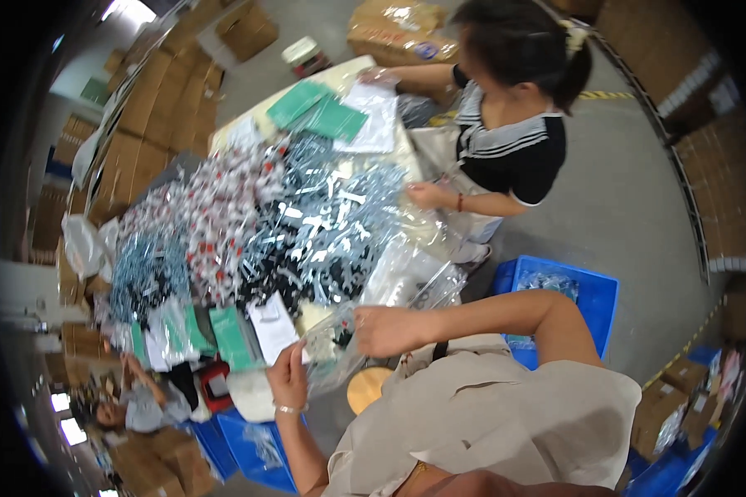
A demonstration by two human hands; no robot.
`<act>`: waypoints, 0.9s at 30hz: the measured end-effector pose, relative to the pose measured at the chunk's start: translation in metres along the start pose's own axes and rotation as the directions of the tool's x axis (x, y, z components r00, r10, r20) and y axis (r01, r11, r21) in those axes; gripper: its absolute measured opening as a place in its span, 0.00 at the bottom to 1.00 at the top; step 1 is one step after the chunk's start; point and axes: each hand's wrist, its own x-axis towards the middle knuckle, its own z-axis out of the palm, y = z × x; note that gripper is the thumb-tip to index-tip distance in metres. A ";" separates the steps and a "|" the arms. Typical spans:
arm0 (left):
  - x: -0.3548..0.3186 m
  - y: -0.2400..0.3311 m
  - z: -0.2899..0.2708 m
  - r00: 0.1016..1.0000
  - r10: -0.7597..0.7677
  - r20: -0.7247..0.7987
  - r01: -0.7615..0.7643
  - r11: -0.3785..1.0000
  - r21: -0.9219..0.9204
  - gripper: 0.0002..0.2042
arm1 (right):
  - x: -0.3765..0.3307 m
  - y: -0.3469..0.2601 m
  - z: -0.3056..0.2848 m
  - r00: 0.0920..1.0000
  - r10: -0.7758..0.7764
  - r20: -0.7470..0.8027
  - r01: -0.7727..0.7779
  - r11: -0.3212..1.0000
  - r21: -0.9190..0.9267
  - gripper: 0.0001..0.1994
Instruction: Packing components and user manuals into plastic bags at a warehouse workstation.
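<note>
A clear plastic bag is stretched between my two hands at the near edge of the table. My left hand pinches its left side, and my right hand is closed on its right side. Something small and dark shows through the plastic; its kind I cannot make out. Just beyond my left hand lie a white printed sheet and a green booklet. More clear plastic bags lie past my right hand. Heaps of small black parts and silvery wrapped pieces cover the table behind.
Across the table a co-worker reaches over the silvery pieces and a white sheet. Another person is at the left end. Blue bins stand on the floor on both sides of me. A round stool is close by.
</note>
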 end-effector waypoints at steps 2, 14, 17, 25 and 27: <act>0.000 0.017 -0.024 0.990 -0.029 0.139 0.040 0.996 -0.079 0.09 | 0.015 -0.017 -0.017 0.927 -0.184 -0.328 0.152 0.981 -0.121 0.05; 0.061 0.139 0.011 0.436 0.599 0.672 -0.414 0.796 -0.441 0.08 | -0.079 -0.099 -0.060 0.634 0.452 -0.627 -0.109 0.855 0.506 0.06; 0.071 0.143 0.042 0.603 0.502 0.620 -0.194 0.846 -0.497 0.08 | -0.122 -0.137 -0.048 0.410 0.643 -0.647 -0.188 0.754 0.630 0.06; 0.046 0.112 0.125 0.638 0.327 0.697 -0.065 0.925 -0.375 0.09 | -0.258 -0.209 -0.008 -0.289 0.853 -0.434 -0.213 0.384 0.898 0.02; 0.036 0.100 0.138 0.642 0.260 0.721 -0.014 0.945 -0.328 0.10 | -0.301 -0.213 0.019 -0.435 0.814 -0.385 -0.131 0.366 0.921 0.02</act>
